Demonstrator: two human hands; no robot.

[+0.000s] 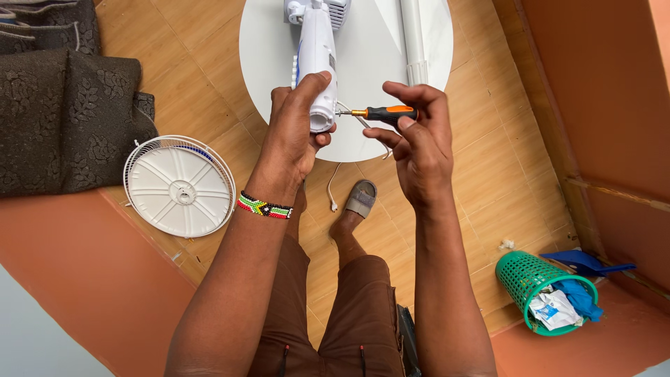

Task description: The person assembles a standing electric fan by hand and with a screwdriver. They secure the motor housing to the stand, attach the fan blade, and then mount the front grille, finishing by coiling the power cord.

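Two hands: both raised over the round white fan base [363,63], level with each other and just apart.
Left hand [296,129]: closed around the lower end of the white fan column [317,63]; fingers wrap the housing, thumb on the near side. A beaded wristband [264,207] sits on this wrist.
Fan column: tilted, running from the left hand up toward the top edge of the view, where a white grilled motor part [335,10] is partly cut off. Its rounded end protrudes just past the gripping fingers.
Right hand [415,139]: closed in a pinch on the handle of the screwdriver [382,112]; fingertips hold it from above and below.
Screwdriver: black and orange handle, lying roughly horizontal. The shaft points left and its tip meets the end of the fan column, directly between the two hands.
Cable: a thin white cord [333,185] hangs from the column end down toward the floor.
White tube [412,38]: lies on the fan base, right of the column, apart from both hands.
Fan guard [179,186]: white wire grille with round plate, flat on the tiled floor [488,174], left of the left forearm, well apart.
Green basket [534,283]: lower right, holding paper and blue scraps; a blue dustpan [583,262] lies beside it.
Dark fabric [63,105]: folded at upper left.
Foot: a grey sandal [361,198] rests on the floor below the hands.
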